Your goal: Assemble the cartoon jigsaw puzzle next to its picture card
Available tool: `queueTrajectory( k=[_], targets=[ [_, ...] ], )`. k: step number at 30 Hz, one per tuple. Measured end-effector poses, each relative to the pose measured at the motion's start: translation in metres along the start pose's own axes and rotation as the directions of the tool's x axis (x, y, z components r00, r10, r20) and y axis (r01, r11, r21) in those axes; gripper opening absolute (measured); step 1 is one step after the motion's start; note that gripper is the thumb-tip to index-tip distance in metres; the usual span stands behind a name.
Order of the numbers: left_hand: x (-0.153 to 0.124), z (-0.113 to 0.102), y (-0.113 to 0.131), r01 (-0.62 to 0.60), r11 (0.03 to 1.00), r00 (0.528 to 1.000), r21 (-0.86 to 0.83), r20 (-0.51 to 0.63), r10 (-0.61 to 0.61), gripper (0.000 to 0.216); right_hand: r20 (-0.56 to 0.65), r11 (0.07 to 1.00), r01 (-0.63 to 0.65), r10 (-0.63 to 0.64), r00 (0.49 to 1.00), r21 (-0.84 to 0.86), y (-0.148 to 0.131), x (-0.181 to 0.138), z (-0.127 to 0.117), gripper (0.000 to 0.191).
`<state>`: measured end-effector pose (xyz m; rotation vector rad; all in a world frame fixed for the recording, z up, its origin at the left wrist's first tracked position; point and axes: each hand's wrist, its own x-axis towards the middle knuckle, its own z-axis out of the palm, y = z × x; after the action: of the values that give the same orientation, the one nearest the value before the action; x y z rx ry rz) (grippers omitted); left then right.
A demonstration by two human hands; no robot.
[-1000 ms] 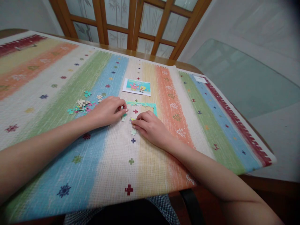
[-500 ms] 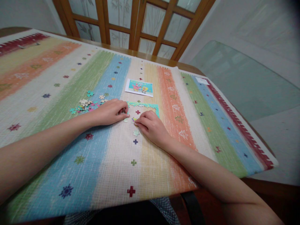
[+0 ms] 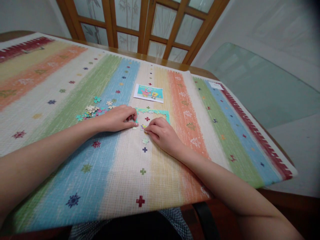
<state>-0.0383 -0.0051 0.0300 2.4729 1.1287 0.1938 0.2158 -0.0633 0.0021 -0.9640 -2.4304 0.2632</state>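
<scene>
My left hand point(image 3: 122, 117) is curled at the left side of a partly joined jigsaw puzzle point(image 3: 163, 113). Its thumb and fingertips pinch down at a pale puzzle piece point(image 3: 135, 128), mostly covered by the thumb. My right hand point(image 3: 162, 132) is closed too, thumb and forefinger on a small multicoloured puzzle piece point(image 3: 143, 127) inside the puzzle's open frame. Just below those fingertips, a loose pale green puzzle piece point(image 3: 145, 141) lies on the cloth. The joined pieces form a teal strip along the top and right; the left side is partly hidden by my left hand.
A heap of loose puzzle pieces point(image 3: 91, 111) lies left, partly behind my left forearm. Beyond the puzzle rests a printed cartoon picture card point(image 3: 149, 93). A striped tablecloth point(image 3: 125, 186) covers the table, and a white paper point(image 3: 216, 86) lies at the far right.
Both hands stay nearly where they were, with only slight finger movement. The view has shifted slightly.
</scene>
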Motion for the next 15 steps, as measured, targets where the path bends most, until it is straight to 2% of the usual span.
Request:
queueTrajectory(
  k=[6, 11, 15],
  targets=[
    [-0.001, -0.002, 0.003, 0.014, 1.0, 1.0, 0.014, 0.01, -0.014, 0.023, -0.04, 0.997, 0.07, -0.069, 0.997, 0.02, -0.006, -0.004, -0.016, 0.019],
    [-0.002, -0.002, 0.003, 0.022, 1.0, 1.0, -0.001, 0.005, -0.022, 0.025, 0.162, 0.998, 0.039, -0.045, 0.986, 0.039, -0.017, -0.011, -0.033, 0.017],
    [-0.002, -0.002, 0.002, -0.014, 1.0, 1.0, 0.01, -0.014, 0.014, 0.024, 0.206, 1.0, 0.005, -0.006, 0.978, 0.003, -0.02, -0.014, -0.03, 0.016]
  ],
)
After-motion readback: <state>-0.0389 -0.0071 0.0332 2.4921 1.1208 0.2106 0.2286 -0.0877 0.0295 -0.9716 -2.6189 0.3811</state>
